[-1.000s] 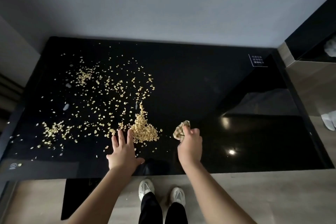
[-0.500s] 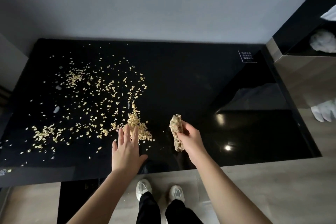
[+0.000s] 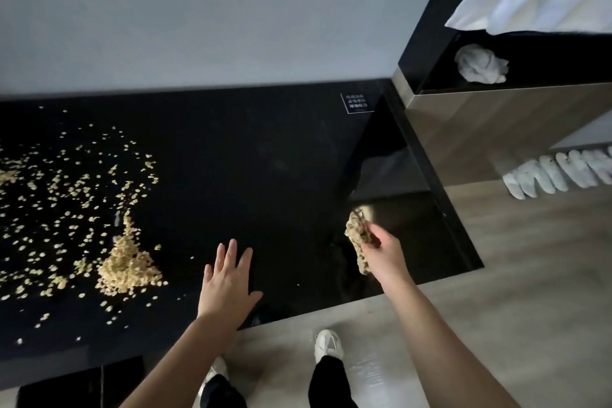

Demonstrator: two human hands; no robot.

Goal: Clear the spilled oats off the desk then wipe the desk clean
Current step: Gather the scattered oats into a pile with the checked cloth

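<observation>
Mostly scattered, pale oats (image 3: 127, 267) heap near splayed left grip (image 3: 228, 285); right grip (image 3: 381, 255) clutches crumpled cloth (image 3: 357, 238).

Pale oats (image 3: 66, 195) lie scattered in loose flakes across the left part of the glossy black bench (image 3: 258, 156), thickest in a pointed heap (image 3: 130, 270) near its front edge. A crumpled tan cloth (image 3: 359, 242), possibly checked though blurred, is gripped in the right hand (image 3: 385, 260) above the bench, toward its front right corner.
</observation>
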